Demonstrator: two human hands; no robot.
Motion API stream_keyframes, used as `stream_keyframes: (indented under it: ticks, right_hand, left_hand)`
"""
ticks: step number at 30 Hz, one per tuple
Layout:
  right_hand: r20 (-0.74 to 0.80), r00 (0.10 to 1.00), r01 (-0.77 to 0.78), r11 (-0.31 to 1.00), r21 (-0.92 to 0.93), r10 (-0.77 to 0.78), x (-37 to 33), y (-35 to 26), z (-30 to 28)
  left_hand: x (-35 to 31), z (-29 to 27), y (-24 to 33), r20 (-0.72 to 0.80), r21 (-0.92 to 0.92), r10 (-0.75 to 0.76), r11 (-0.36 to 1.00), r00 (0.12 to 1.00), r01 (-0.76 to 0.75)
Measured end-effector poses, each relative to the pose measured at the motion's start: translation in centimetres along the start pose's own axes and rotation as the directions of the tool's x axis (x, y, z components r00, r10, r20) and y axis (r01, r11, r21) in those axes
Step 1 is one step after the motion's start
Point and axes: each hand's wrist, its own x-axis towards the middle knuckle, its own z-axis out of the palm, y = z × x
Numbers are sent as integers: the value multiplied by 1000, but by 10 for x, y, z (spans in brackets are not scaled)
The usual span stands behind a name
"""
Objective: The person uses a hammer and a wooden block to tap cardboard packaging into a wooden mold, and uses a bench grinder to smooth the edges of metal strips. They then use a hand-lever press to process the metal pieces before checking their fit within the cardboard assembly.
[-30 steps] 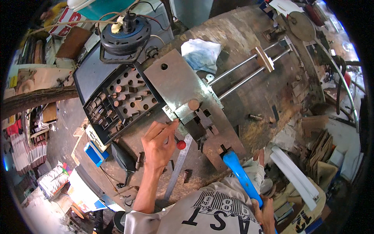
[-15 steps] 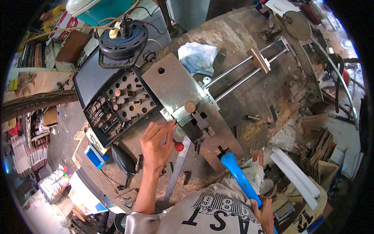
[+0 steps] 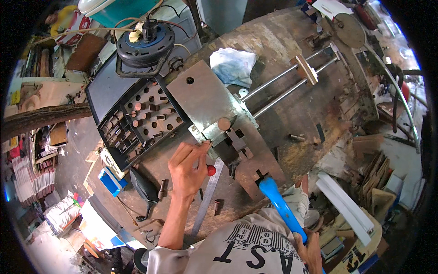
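My left hand [image 3: 187,169] is closed in a pinch at the front left edge of a steel bench tool [image 3: 200,93]. Whatever lies between its fingertips is too small to make out. A red ball knob [image 3: 211,170] shows just beside the fingers. My right hand [image 3: 310,250] is wrapped round a long lever with a blue grip [image 3: 283,209], which joins the lower steel plate [image 3: 262,153]. A round copper-coloured stud [image 3: 224,123] stands on the tool next to a dark slot. Under the tool's front lies a steel ruler [image 3: 207,198], close to my left wrist.
Left of the tool sits a black case [image 3: 137,121] of punches and dies. A round black lamp [image 3: 145,48] stands behind it. A white cloth [image 3: 233,66] lies behind the tool, and two guide rods [image 3: 278,93] stretch to the right. Loose metal cylinders [image 3: 216,207] lie on the workbench.
The view has shifted very slightly. My left hand stays pinched at the tool's edge, and my right hand keeps its hold on the lever, with no clear movement.
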Motion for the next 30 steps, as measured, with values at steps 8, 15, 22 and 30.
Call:
stream_keyframes:
  ticks: [8,15,22,30]
  right_hand:
    - [126,988,92,996,2,-92,8,-3,-4]
    - [258,963,-73,997,-40,81,10,7,-4]
    - [101,994,36,999,-3,-36,3,-7,-8]
    - [177,984,2,999,-39,4,4,-1,-4]
  left_hand:
    - [3,-2,-1,56,4,-22,1000,998,22]
    - [1,-1,-4,17,4,-14,1000,1000,14]
    - [1,2,-6,9,-16,-11,1000,1000,11]
    - [5,6,-3,10,3,-1,1000,1000,1]
